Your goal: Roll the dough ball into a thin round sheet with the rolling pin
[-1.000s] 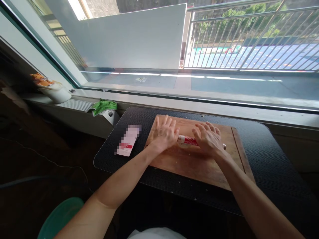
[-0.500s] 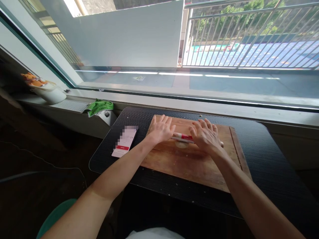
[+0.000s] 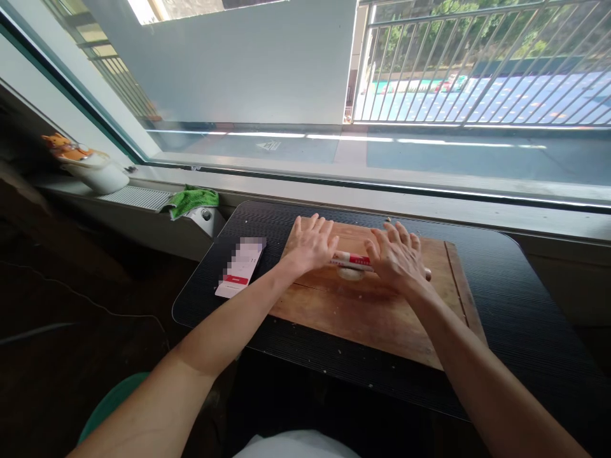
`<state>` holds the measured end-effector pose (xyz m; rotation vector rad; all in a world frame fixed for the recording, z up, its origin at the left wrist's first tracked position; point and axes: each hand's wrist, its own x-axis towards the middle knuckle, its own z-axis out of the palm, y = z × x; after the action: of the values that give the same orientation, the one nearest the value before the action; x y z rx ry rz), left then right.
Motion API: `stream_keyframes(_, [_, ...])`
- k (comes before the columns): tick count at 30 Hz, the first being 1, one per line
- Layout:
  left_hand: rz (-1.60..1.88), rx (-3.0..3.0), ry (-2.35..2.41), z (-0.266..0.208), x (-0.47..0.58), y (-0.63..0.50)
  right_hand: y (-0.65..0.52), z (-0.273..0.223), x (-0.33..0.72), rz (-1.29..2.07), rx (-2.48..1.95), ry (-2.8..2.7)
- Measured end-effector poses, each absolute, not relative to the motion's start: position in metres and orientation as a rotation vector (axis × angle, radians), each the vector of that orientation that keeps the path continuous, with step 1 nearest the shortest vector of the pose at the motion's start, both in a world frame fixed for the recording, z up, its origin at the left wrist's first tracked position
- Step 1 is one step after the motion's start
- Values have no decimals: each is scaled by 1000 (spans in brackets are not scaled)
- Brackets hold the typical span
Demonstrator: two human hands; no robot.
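Both palms rest on a rolling pin (image 3: pixel 356 261) with a red and white printed wrapping; its wooden end pokes out past the right hand. My left hand (image 3: pixel 312 243) lies over the pin's left end, its fingers stretched away from me. Over the right part lies my right hand (image 3: pixel 395 254), fingers spread and flat. Between the hands, a small pale flat piece of dough (image 3: pixel 351 274) shows under the near side of the pin. All this is on a wooden board (image 3: pixel 358 318), which has crumbs on it.
The board lies on a black table (image 3: pixel 506 292) with rounded corners. Left of it is a phone (image 3: pixel 238 273), partly blurred out. Along the window sill are a green cloth (image 3: pixel 195 201) and a white pot (image 3: pixel 100 173). A green tub (image 3: pixel 112 404) stands low at left.
The pin has turned slightly, so its printed wrapping shows differently. Both hands stay on it in nearly the same place. The whole view has shifted a little.
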<state>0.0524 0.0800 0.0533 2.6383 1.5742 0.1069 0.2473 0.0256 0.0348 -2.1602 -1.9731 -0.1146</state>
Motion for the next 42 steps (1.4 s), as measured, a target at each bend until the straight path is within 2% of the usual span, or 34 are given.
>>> stream_keyframes(5, [178,2704,1561,50,40,49,-7,30,237,-275,-2054,-2011])
stream_keyframes(12, [81,2576,1652,54,59,87,39,34,249,-70,-2198,-1940])
stream_keyframes(19, [227,2655,1630,51,43,43,-6,23,241,-312,-2025,-2008])
stream_keyframes(26, [104,2496,1698,56,61,84,39,29,249,-111,-2186,-1932])
stream_keyframes(34, [238,2619,1665,51,45,43,-9,18,239,-399,-1949,-1986])
stream_keyframes(40, [124,2489,1671,59,62,84,31,27,245,-152,-2146,-1949])
stream_keyframes(42, [138,2500,1673,59,60,81,28,28,244,-164,-2138,-1959])
